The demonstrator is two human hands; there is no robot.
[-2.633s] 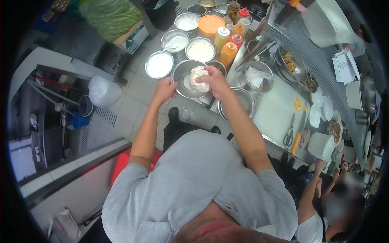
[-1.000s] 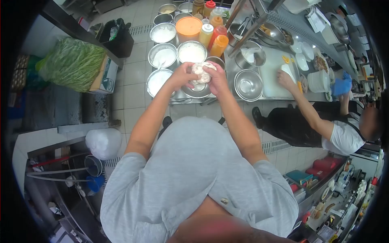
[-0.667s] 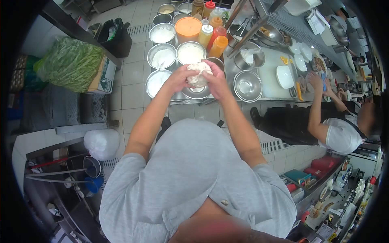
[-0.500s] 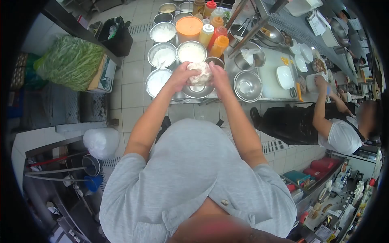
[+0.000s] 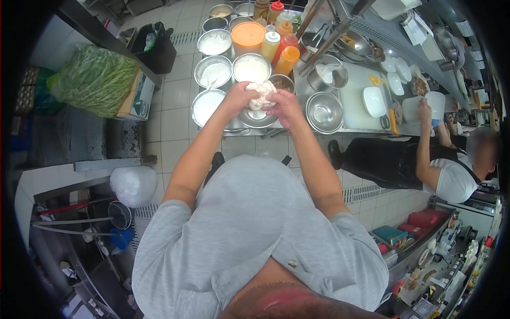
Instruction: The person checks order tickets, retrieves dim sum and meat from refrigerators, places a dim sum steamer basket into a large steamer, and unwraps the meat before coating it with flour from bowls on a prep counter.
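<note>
Between both hands sits a soft, pale pinkish-white lump (image 5: 260,94); whether it is dough or floured meat I cannot tell. My left hand (image 5: 237,100) grips its left side with the thumb on top. Fingers of my right hand (image 5: 287,109) are curled on the lump's right lower side. Beneath them a steel bowl (image 5: 258,122) shows its rim, with some white stuff inside. Behind the lump stands a pot of creamy white contents (image 5: 252,67). A darker-filled bowl (image 5: 284,81) is partly covered by my right hand.
Containers of white powder (image 5: 212,70) line the left side. An orange-lidded tub (image 5: 248,34) and squeeze bottles (image 5: 287,59) stand behind. Stacked steel bowls (image 5: 324,112) and a cutting board (image 5: 357,95) lie to the right. A co-worker in a dark apron (image 5: 382,162) works there, holding white containers.
My right hand has shifted down and inward, its fingers now curled over the lump, uncovering the bowl behind. The co-worker has raised white containers.
</note>
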